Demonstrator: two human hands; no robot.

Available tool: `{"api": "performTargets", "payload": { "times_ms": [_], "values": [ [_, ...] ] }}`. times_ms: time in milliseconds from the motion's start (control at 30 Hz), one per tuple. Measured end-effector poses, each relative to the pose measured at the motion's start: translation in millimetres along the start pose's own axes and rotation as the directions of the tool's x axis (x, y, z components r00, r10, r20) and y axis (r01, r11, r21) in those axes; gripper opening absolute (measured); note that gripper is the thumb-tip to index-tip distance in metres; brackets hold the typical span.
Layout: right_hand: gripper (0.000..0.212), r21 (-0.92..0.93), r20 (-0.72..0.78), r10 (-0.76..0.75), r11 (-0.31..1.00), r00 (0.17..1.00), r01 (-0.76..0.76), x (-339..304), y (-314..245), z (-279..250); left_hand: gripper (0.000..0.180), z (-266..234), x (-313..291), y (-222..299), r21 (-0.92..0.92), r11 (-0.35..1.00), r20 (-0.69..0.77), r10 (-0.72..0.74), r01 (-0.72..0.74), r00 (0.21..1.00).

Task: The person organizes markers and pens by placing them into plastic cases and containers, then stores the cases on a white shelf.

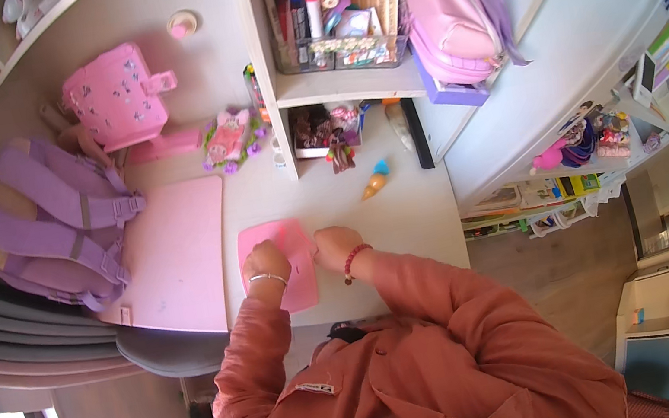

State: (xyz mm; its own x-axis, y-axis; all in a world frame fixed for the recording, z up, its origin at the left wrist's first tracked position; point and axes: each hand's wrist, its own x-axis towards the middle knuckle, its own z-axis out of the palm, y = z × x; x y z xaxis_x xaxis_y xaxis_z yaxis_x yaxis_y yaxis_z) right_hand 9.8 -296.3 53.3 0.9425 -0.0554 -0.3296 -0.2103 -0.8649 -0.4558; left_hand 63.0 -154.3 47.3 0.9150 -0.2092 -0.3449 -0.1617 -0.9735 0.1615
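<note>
A pink rectangular board [302, 293] with rounded corners lies on the pale desk in front of me. Over its upper part, a soft pink piece [294, 238], like clay or slime, stretches between my hands; its exact kind cannot be told. My left hand [265, 261], with a silver bracelet at the wrist, is closed at the left end of this piece. Past the board's right edge, my right hand [337, 247], wearing a red bead bracelet, has its fingers closed on the other end. Both sets of fingertips are partly hidden.
A cone-shaped toy with a blue tip [374, 183] lies beyond my right hand. Left of the board are a large pink mat [185, 259] and a purple backpack [61, 222]. Shelves [349, 82] behind hold a clear stationery bin [293, 60] and a pink bag [448, 16].
</note>
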Motion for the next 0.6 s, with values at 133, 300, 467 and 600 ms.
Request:
{"api": "performTargets", "payload": {
  "times_ms": [133, 300, 467, 600],
  "values": [
    [0.021, 0.133, -0.136, -0.080, 0.986, 0.988, 0.098, -7, 18, -5, 0.018, -4, 5, 0, -0.013, 1.000, 0.026, -0.023, 0.024, 0.999],
    [0.022, 0.730, -0.163, -0.035, 0.668, 0.986, 0.144, -24, 24, -23, 0.023, -6, 2, -5, -0.570, 0.815, -0.018, 0.118, -0.107, 0.993],
    [0.026, 0.807, -0.094, -0.134, 0.570, 0.987, 0.154, -39, 24, -40, 0.015, -42, -30, 37, -0.973, 0.229, 0.110, 0.347, 0.030, 0.931],
    [0.030, 0.641, -0.177, -0.106, 0.742, 0.978, 0.196, -42, 24, -44, 0.015, -46, -43, 58, -0.900, 0.424, 0.042, 0.309, -0.098, 0.950]
  ]
}}
